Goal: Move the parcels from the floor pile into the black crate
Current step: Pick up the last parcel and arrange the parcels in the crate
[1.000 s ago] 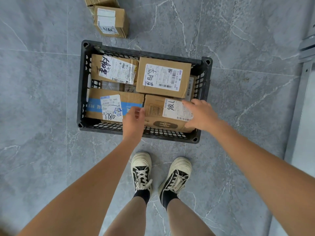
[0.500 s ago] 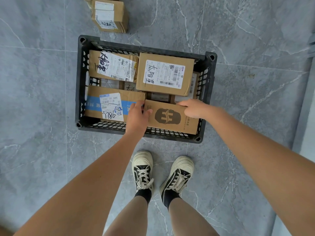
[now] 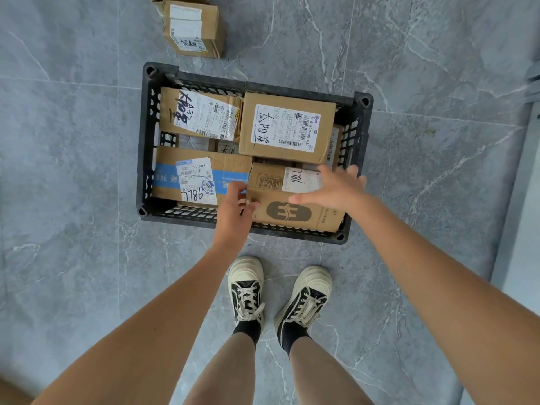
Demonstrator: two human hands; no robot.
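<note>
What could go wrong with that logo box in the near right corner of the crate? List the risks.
1. The logo box sits tilted on the near wall of the black crate, not flat; released now, it may stay propped or slide.
2. The left hand has fingers at its corner beside the blue-taped parcel; they could get pinched.
3. The right hand lies open on top, giving little hold.

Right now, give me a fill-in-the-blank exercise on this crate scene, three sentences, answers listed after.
1. The parcels sit in a crate whose colour is ____.
2. The parcel with the blue band lies in the crate's near-____ corner, as the person sees it.
3. The right hand, fingers straight, is over the parcel printed with a dark ____ logo, while the left hand touches its left end.

Missing words: black; left; oval
</note>
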